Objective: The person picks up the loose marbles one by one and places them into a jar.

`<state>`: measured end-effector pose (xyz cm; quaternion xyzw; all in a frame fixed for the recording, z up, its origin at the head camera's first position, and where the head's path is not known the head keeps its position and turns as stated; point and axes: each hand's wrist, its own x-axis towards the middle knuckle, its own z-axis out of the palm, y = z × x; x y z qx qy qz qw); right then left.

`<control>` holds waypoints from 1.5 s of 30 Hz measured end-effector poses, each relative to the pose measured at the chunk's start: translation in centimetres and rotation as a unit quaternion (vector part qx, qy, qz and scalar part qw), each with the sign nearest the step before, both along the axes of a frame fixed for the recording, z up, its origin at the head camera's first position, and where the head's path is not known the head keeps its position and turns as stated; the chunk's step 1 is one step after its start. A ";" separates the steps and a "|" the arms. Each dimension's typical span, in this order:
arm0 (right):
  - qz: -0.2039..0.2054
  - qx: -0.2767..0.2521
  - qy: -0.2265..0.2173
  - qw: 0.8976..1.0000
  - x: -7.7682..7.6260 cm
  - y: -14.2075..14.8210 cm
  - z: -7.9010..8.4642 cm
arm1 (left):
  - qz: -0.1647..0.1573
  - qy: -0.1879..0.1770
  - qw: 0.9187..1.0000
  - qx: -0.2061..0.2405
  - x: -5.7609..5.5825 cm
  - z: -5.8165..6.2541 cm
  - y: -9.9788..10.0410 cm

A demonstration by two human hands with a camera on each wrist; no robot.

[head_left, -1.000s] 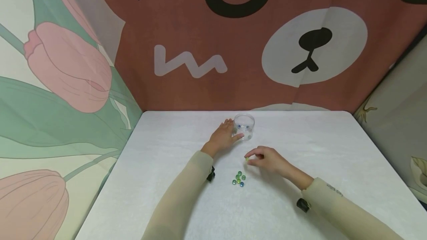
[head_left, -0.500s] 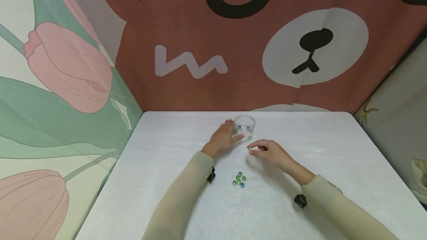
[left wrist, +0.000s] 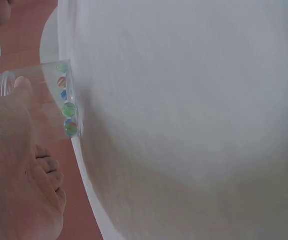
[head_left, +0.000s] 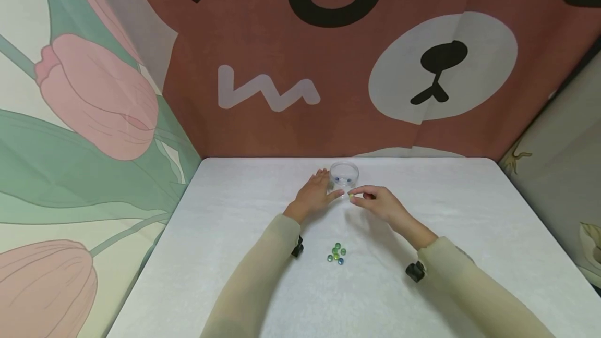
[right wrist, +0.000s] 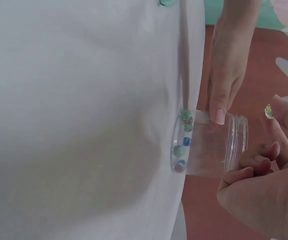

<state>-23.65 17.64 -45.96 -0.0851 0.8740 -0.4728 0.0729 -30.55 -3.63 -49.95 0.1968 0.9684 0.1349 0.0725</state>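
Note:
A clear plastic jar [head_left: 344,173] stands upright near the table's back edge, with several green, blue and reddish glass marbles [right wrist: 179,150] on its bottom. My left hand [head_left: 313,193] is at its left side, fingers straight, the thumb [left wrist: 22,86] laid against the jar wall. My right hand [head_left: 382,206] pinches a yellow-green marble [right wrist: 269,111] between thumb and index fingertip, its other fingers curled. In the right wrist view that marble is just beyond the jar's open threaded rim. Nearer the front lies a small cluster of green and blue marbles [head_left: 336,256].
A white cloth covers the table [head_left: 225,202]. Close behind it hangs a reddish-brown curtain [head_left: 263,134] with a cartoon bear face. A floral curtain [head_left: 94,119] stands along the left side, and a pale one [head_left: 563,134] on the right.
My right hand has moved away from the body, up to the jar, carrying the pinched marble. The left hand, the jar and the marbles on the table have stayed in place.

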 end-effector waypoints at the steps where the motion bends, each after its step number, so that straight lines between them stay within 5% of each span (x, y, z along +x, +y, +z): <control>1: -0.005 -0.003 -0.004 1.000 -0.2 0.0 0.0 | 0.000 -0.001 1.000 0.003 0.0 0.0 0.0; 24: -0.099 -0.080 -0.014 0.992 -4.7 -0.9 -0.2 | -0.005 -0.008 1.000 -0.002 0.1 0.1 -0.1; 45: -0.116 -0.084 -0.029 0.989 -6.3 -1.1 -1.0 | -0.003 -0.010 1.000 0.006 0.3 0.6 0.1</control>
